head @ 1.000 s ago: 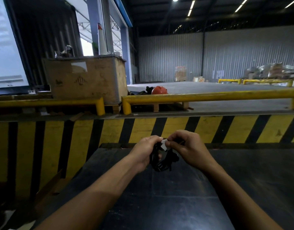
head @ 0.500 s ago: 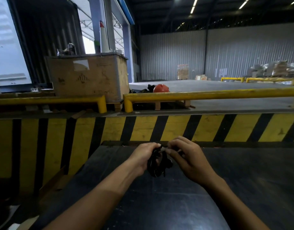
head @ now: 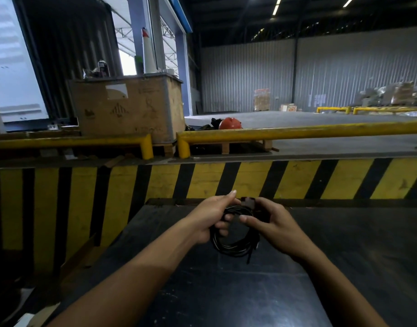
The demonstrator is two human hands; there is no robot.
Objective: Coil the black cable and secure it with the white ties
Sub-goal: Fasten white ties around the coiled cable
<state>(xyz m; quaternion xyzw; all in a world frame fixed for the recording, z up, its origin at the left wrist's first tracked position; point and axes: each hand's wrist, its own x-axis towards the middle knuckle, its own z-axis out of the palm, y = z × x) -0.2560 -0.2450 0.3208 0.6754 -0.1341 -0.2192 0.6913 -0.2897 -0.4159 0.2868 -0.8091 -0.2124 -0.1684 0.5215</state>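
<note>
The black cable hangs as a round coil between both hands, above the dark table top. My left hand grips the coil's left side, with fingers through the loop. My right hand holds the top right of the coil, thumb pressed on the strands. A dark plug block sticks up between the two hands. One loose cable end points down at the coil's lower right. No white tie shows in this view.
A yellow and black striped barrier runs across just behind the table's far edge. Above it stand yellow guard rails, a large cardboard-coloured crate and an orange helmet.
The coil has turned from edge-on to an open round loop facing me and hangs lower. The white tie seen between the fingertips a second ago is out of sight.
</note>
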